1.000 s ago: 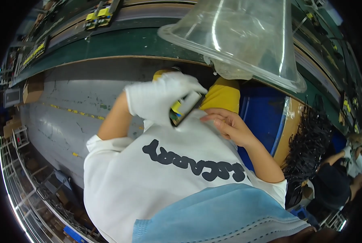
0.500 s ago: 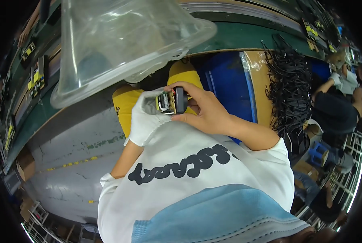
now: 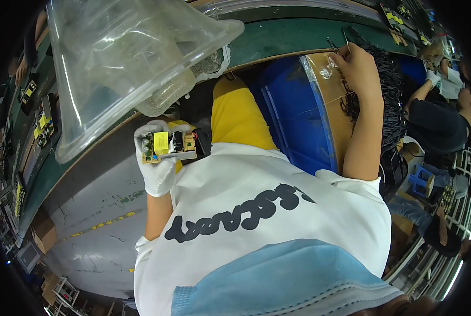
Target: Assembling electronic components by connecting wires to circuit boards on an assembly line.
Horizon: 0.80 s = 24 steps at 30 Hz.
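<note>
My left hand (image 3: 158,169), in a white glove, holds a small circuit board (image 3: 169,147) with a yellow block and green parts, level in front of my chest. My bare right hand (image 3: 357,62) is stretched far out to the right, over a pile of black cables (image 3: 390,100) in a cardboard box (image 3: 331,110). Its fingers pinch at thin wire ends there. What exactly they hold is too small to tell.
A large clear plastic tub (image 3: 125,58) hangs over the green bench edge (image 3: 283,39) at upper left. A blue crate (image 3: 293,116) sits beside the cardboard box. More circuit boards (image 3: 40,126) lie on the bench at left. Other people (image 3: 440,121) work at right.
My right hand has left the circuit board and reached out right to the cable pile. My left hand keeps the board, now held alone and shifted left.
</note>
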Available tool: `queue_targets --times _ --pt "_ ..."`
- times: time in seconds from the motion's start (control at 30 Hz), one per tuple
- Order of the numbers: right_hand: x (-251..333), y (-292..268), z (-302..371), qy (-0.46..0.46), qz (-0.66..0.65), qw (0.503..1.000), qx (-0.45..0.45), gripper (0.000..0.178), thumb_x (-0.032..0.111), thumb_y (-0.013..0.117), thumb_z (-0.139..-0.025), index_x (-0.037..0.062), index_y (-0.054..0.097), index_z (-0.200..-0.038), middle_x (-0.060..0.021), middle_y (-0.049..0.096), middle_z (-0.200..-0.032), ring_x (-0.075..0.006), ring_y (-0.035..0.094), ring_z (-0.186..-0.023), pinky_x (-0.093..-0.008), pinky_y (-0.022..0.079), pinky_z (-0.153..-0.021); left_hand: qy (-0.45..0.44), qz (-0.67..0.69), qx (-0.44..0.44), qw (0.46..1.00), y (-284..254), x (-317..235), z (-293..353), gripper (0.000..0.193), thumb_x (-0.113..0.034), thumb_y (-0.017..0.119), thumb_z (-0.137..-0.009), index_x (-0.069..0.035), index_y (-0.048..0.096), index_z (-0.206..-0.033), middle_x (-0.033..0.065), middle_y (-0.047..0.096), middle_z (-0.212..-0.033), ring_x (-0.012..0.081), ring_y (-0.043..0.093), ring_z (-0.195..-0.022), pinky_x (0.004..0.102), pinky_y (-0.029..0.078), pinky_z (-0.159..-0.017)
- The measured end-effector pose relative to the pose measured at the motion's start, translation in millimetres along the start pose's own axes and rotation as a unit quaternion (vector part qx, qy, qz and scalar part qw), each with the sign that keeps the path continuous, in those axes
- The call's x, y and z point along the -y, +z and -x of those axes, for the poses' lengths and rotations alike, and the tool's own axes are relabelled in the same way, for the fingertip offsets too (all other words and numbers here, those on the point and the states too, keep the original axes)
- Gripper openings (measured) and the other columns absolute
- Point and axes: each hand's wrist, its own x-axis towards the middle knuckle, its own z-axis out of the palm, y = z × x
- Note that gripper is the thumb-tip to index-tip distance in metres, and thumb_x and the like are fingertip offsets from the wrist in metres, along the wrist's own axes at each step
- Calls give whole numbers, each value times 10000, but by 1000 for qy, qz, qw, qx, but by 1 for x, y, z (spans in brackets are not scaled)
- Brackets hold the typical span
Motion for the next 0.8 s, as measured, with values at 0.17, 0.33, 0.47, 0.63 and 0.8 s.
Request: queue_targets --times 0.17,0.33,0.47,0.63,0.8 --pt "-44 22 -6 -10 87 996 30 244 216 682 -816 -7 672 -914 -188 675 -811 -369 655 -800 -393 516 -715 -66 45 -15 997 -1 8 0 730 -228 795 -733 -36 411 -1323 109 534 -1229 304 589 -1099 503 473 -966" --pt "-65 -4 -12 26 -39 999 -26 274 245 699 -825 -2 681 -943 -141 658 -749 -256 647 -709 -334 495 -664 -120 123 -20 985 13 5 2 741 -225 775 -774 -35 373 -1367 118 538 -1239 331 594 -1088 509 481 -960" --pt "-69 -28 -9 79 -122 986 -86 302 277 709 -833 4 688 -959 -87 627 -708 -150 602 -663 -283 468 -634 -135 128 1 982 11 11 2 728 -226 770 -786 -29 371 -1362 130 549 -1217 338 602 -1073 506 495 -941" --pt "-60 -34 -3 45 -178 983 -28 318 281 717 -829 -7 691 -961 -81 627 -719 -128 590 -665 -271 465 -638 -174 123 6 977 8 18 3 728 -233 780 -778 -25 376 -1347 145 554 -1199 341 606 -1065 485 515 -917" --pt "-56 -10 -22 47 -37 996 -72 279 248 709 -821 -9 691 -926 -151 670 -805 -249 647 -715 -328 495 -678 -170 100 1 980 8 25 3 738 -230 799 -758 -17 384 -1331 151 559 -1190 337 610 -1057 466 522 -906"
